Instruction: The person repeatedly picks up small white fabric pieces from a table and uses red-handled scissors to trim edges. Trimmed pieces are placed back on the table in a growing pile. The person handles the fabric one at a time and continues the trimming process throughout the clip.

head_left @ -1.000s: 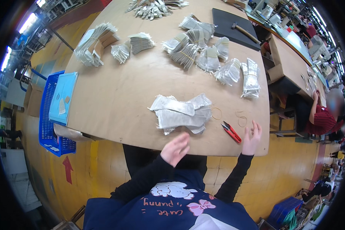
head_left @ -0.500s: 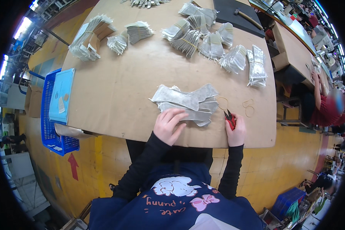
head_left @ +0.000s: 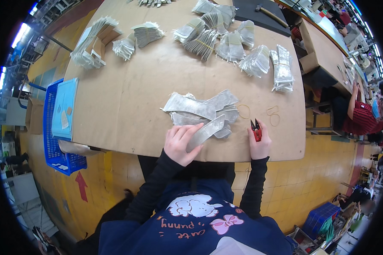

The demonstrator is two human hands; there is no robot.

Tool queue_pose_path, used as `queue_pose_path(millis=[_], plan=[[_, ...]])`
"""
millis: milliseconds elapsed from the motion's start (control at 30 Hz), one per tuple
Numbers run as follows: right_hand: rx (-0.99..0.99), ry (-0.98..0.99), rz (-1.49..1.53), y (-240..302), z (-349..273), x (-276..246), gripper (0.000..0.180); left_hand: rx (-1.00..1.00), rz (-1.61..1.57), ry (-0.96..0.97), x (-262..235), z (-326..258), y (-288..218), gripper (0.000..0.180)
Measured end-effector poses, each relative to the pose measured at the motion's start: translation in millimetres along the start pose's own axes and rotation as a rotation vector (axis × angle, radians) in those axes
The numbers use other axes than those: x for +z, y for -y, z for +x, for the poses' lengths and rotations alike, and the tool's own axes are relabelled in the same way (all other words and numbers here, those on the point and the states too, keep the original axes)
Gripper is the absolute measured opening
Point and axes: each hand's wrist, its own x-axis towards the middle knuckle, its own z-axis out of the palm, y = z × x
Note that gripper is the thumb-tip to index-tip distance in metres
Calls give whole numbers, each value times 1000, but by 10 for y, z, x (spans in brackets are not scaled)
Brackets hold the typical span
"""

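Observation:
My left hand (head_left: 181, 143) is closed on one end of a flat grey fabric strip (head_left: 211, 130), its other end slanting up over the near side of the pile. That loose pile of grey strips (head_left: 190, 106) lies crosswise on the brown-covered table, just beyond the hand. To the right, my right hand (head_left: 260, 142) wraps round a small pair of red-handled thread snips (head_left: 256, 130), their dark blades pointing away from me. Thin rubber bands (head_left: 273, 116) lie on the table beyond the snips, and another rubber band (head_left: 244, 111) sits beside the pile.
Banded bundles of grey strips (head_left: 230, 46) stand across the far table. A hammer (head_left: 271, 15) rests on a black board (head_left: 253, 12) at the far right. A blue basket (head_left: 50, 127) with light-blue sheets hangs by the left edge. A person in red (head_left: 364, 117) sits at another table.
My left hand has taken hold of a strip from the pile and drawn its near end toward me, turning it aslant. The right hand still holds the snips in nearly the same place.

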Motion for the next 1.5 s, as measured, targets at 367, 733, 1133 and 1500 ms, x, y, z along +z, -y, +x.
queue_pose_path(millis=[367, 733, 1133, 1500], plan=[[-32, -14, 25, -40, -13, 26, 37, -611, -1133, -118, -151, -101, -29, 50], [-60, 7, -27, -42, -9, 45, 36, -605, -1335, -242, -272, -66, -69, 46], [-75, 10, -41, -51, 22, 57, 35, -539, -1364, -191, -274, -87, -71, 49], [-48, 37, -32, -58, 29, 55, 36, -657, -1556, -118, -347, -119, -77, 50]])
